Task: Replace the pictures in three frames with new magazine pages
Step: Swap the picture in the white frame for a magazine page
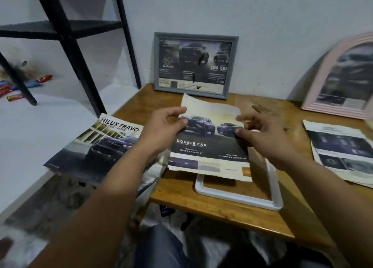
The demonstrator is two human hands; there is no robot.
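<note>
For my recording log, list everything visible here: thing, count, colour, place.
Page: 1, car print, held over white frame.
White frame: 1, flat on table.
Grey frame: 1, leaning on wall.
Pink frame: 1, arched, far right.
Magazine: 1, table's left edge.
Paper stack: 1, right.
Table: 1, wooden.
Rack: 1, black, left.
Wrappers: several, red and blue, floor.
Left hand: pinches page.
Right hand: pinches page.

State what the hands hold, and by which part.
Both hands, left and right, pinch the page by its side edges, near the top, above the white frame.
</note>
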